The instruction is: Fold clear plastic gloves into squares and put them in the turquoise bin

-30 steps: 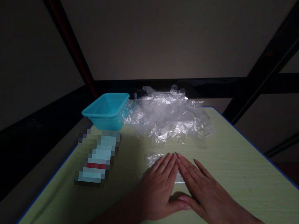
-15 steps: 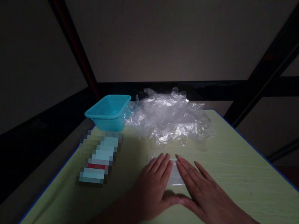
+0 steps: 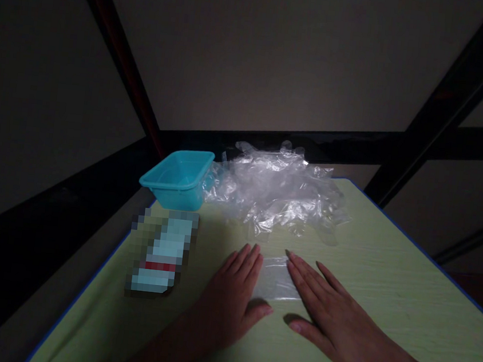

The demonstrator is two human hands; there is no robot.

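A flat piece of clear plastic film [image 3: 277, 280] lies on the pale green table between my hands. My left hand [image 3: 233, 298] rests palm down at its left edge, fingers stretched forward and thumb pointing right. On the film's right side, my right hand [image 3: 330, 320] lies flat, its fingers angled up to the left and its thumb apart from them. Neither hand grips anything. Beyond them spreads a loose heap of crumpled clear plastic [image 3: 279, 188], with glove-like finger shapes along its edges.
A turquoise plastic basin [image 3: 178, 189] stands at the table's back left, touching the heap. Nearer, a blurred-out flat object [image 3: 165, 253] lies left of my left hand. The table [image 3: 406, 290] has a blue edge, with a dark wall behind.
My left hand has slid to the left, away from my right hand, so the thumbs no longer touch and more film shows. My right hand has stayed nearly in place.
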